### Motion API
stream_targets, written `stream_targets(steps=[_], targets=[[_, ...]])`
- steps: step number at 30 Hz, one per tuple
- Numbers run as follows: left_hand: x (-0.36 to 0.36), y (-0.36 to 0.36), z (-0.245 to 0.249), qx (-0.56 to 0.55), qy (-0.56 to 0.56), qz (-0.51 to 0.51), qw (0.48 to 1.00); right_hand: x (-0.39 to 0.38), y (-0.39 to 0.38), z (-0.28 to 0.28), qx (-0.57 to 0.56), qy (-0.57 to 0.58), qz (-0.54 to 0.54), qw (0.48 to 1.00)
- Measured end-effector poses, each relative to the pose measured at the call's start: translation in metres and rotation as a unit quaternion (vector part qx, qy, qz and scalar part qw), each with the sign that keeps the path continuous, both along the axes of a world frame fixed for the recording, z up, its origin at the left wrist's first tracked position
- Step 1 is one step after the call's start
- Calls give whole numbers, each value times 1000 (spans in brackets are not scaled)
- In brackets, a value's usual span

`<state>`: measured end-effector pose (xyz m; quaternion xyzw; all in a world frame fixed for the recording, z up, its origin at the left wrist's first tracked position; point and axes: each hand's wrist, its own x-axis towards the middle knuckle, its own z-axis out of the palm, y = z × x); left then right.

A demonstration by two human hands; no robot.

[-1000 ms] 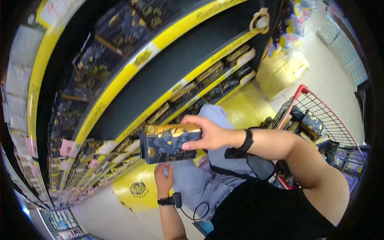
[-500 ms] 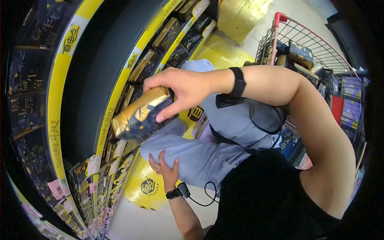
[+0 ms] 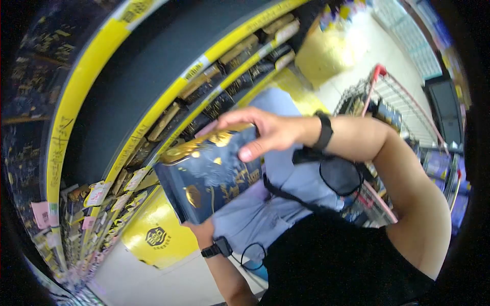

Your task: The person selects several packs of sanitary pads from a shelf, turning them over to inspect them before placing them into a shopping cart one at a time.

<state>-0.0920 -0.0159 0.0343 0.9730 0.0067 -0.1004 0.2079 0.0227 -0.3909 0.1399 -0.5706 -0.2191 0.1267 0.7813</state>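
One pack point(image 3: 212, 171) is gripped in my right hand point(image 3: 265, 133), thumb on its face; it was tipped by the shelf point(image 3: 138, 71), now its broad side faces me. It's blocky, smooth dark blue with raised-looking gold blossoms and a shiny gold top. Beneath it, my left hand point(image 3: 203, 229) is mostly hidden, perhaps touching; I can't tell whether it's closed.
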Motion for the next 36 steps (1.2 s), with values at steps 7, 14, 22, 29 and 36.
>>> stream_targets(steps=[7, 14, 22, 29, 36], targets=[[-6, -9, 6, -35, -98, 25, 994, -22, -2, 43, 225, 184, 54, 955], [-6, 6, 5, -52, -109, 31, 992, -22, -11, 60, 130, 93, -31, 987], [0, -3, 13, -60, -136, 22, 989, -6, -23, 56, 138, 38, -118, 983], [0, -11, 27, -83, -145, 46, 985, -14, -20, 56, 151, 116, -63, 980], [-6, -4, 17, -84, -165, 36, 982, -14, -14, 52, 214, 145, -48, 965]])
